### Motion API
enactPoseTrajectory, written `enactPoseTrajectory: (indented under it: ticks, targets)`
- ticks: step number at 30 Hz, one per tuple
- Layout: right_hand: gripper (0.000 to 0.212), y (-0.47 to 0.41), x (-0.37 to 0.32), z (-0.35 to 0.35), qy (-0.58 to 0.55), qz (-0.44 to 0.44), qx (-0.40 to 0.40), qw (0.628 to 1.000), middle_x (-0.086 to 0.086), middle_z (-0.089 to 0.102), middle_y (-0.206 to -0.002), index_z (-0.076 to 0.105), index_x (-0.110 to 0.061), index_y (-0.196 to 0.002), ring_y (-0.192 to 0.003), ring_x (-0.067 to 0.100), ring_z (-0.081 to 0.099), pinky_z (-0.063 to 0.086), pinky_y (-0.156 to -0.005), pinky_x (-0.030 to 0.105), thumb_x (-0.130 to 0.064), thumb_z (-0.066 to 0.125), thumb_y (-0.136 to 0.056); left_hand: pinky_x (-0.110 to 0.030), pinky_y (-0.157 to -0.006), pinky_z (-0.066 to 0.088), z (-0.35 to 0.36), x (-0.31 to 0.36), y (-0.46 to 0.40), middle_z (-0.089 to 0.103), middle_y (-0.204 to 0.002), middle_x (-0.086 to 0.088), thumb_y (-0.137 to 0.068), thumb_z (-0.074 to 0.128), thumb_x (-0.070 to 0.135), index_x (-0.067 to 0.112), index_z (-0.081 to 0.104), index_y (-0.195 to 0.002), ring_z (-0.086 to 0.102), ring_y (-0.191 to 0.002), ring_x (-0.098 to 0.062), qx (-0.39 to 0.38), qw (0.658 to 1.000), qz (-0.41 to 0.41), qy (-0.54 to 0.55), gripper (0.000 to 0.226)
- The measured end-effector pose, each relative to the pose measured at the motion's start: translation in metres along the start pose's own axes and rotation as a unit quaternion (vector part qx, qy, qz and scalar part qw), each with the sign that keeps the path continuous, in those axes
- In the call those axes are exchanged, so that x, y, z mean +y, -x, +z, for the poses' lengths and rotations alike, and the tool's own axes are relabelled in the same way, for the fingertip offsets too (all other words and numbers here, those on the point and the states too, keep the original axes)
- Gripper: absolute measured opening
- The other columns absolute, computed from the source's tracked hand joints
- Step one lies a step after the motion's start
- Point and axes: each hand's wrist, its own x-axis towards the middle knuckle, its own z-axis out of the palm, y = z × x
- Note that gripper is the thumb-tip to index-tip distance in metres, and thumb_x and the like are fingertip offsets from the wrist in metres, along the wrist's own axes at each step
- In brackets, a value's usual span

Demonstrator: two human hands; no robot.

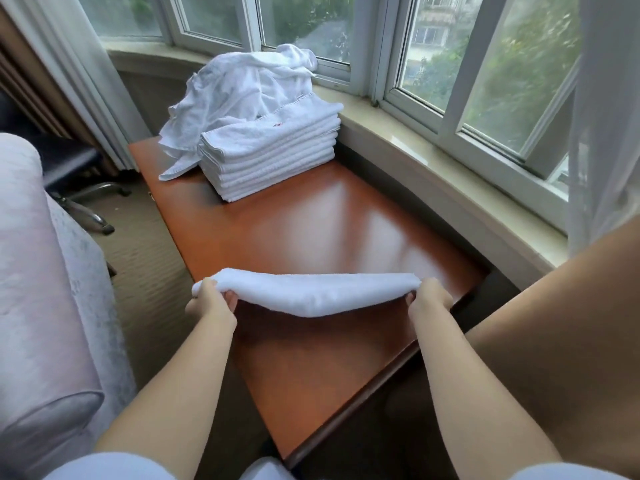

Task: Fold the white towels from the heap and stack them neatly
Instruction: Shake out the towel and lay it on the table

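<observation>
A folded white towel (311, 293) hangs in a long strip just above the near part of the brown wooden table (311, 223). My left hand (211, 304) grips its left end and my right hand (429, 297) grips its right end. The towel's middle sags slightly between them. At the far end of the table stands a neat stack of several folded white towels (270, 154). Behind and left of the stack lies the heap of crumpled white towels (242, 84), leaning against the window sill.
A curved stone window sill (450, 161) runs along the table's right and far sides, with sheer curtains (602, 116) at right. A pale upholstered armchair (41, 289) stands to the left, and an office chair base (86, 199) sits on the carpet beyond it.
</observation>
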Motion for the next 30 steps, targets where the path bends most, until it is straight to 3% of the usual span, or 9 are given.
enactPoseTrajectory:
  ticks: [3, 7, 11, 13, 16, 19, 23, 27, 30]
  targets:
    - [0.05, 0.011, -0.03, 0.021, -0.118, -0.021, 0.093, 0.988, 0.013, 0.054, -0.123, 0.041, -0.006, -0.139, -0.092, 0.025, 0.059, 0.056, -0.077, 0.033, -0.007, 0.047, -0.089, -0.016, -0.047, 0.047, 0.037, 0.034, 0.004, 0.051, -0.105, -0.005, -0.091, 0.042, 0.013, 0.01, 0.048, -0.109, 0.054, -0.064, -0.008, -0.003, 0.993, -0.027, 0.115, 0.019]
    - [0.051, 0.009, -0.042, 0.054, -0.143, -0.061, 0.032, 0.987, 0.009, 0.049, -0.113, 0.037, -0.007, -0.136, -0.07, 0.016, 0.058, 0.059, -0.068, 0.03, -0.003, 0.052, -0.087, -0.021, -0.058, 0.054, 0.072, 0.058, 0.0, 0.052, -0.092, -0.008, -0.094, 0.051, 0.013, 0.008, 0.051, -0.095, 0.056, -0.064, -0.013, -0.049, 0.989, -0.044, 0.135, 0.005]
    - [0.037, -0.014, -0.01, 0.08, -0.016, -0.033, -0.044, 0.998, 0.006, 0.047, -0.074, 0.05, 0.002, -0.13, -0.057, 0.016, 0.045, 0.04, -0.054, 0.022, -0.01, 0.05, -0.095, -0.03, -0.058, 0.044, 0.083, 0.024, -0.027, 0.054, -0.076, -0.008, -0.088, 0.061, 0.009, 0.009, 0.056, -0.078, 0.051, -0.064, -0.019, -0.091, 0.986, 0.013, -0.138, 0.011]
    - [0.033, -0.028, 0.023, 0.082, 0.059, -0.003, -0.041, 0.997, 0.004, 0.043, -0.069, 0.055, 0.003, -0.125, -0.058, 0.017, 0.041, 0.036, -0.056, 0.025, -0.011, 0.049, -0.096, -0.027, -0.062, 0.042, 0.074, -0.004, -0.046, 0.059, -0.085, -0.013, -0.085, 0.062, 0.006, 0.008, 0.063, -0.084, 0.053, -0.07, -0.023, -0.103, 0.939, 0.07, -0.32, 0.003]
    - [0.026, -0.044, 0.068, 0.075, 0.173, -0.073, 0.021, 0.982, 0.006, 0.059, -0.097, 0.059, -0.005, -0.118, -0.082, 0.02, 0.05, 0.039, -0.074, 0.027, -0.007, 0.051, -0.093, -0.032, -0.088, 0.045, 0.051, -0.036, -0.081, 0.064, -0.115, -0.013, -0.086, 0.058, 0.01, 0.009, 0.068, -0.109, 0.057, -0.105, -0.033, -0.138, 0.804, 0.166, -0.554, 0.025]
    - [0.032, -0.048, 0.088, 0.069, 0.331, -0.192, 0.068, 0.922, 0.006, 0.056, -0.123, 0.057, -0.011, -0.122, -0.107, 0.022, 0.051, 0.036, -0.086, 0.025, -0.006, 0.049, -0.092, -0.035, -0.093, 0.038, 0.041, -0.046, -0.099, 0.059, -0.117, -0.011, -0.089, 0.052, 0.011, 0.012, 0.071, -0.105, 0.045, -0.111, -0.034, -0.131, 0.724, 0.274, -0.619, 0.025]
    - [0.048, -0.051, 0.095, 0.065, 0.471, -0.216, 0.175, 0.837, 0.012, 0.043, -0.14, 0.052, -0.014, -0.132, -0.129, 0.032, 0.035, 0.028, -0.107, 0.04, -0.027, 0.064, -0.087, -0.037, -0.094, 0.035, 0.049, -0.046, -0.097, 0.056, -0.114, -0.01, -0.09, 0.05, 0.012, 0.011, 0.073, -0.093, 0.042, -0.109, -0.032, -0.093, 0.74, 0.284, -0.603, 0.023]
    - [0.068, -0.049, 0.093, 0.05, 0.475, -0.192, 0.199, 0.835, 0.01, 0.032, -0.148, 0.044, -0.018, -0.139, -0.136, 0.031, 0.025, 0.017, -0.113, 0.042, -0.046, 0.069, -0.082, -0.04, -0.099, 0.034, 0.038, -0.048, -0.09, 0.051, -0.123, -0.01, -0.09, 0.058, 0.021, 0.013, 0.069, -0.106, 0.039, -0.116, -0.033, -0.07, 0.749, 0.28, -0.597, 0.021]
    - [0.069, -0.052, 0.089, 0.041, 0.505, -0.19, 0.174, 0.824, 0.01, 0.026, -0.15, 0.04, -0.019, -0.14, -0.137, 0.033, 0.022, 0.014, -0.116, 0.043, -0.047, 0.066, -0.083, -0.044, -0.101, 0.033, 0.02, -0.047, -0.082, 0.045, -0.13, -0.013, -0.085, 0.066, 0.037, 0.013, 0.058, -0.123, 0.037, -0.121, -0.034, -0.041, 0.767, 0.228, -0.598, 0.045]
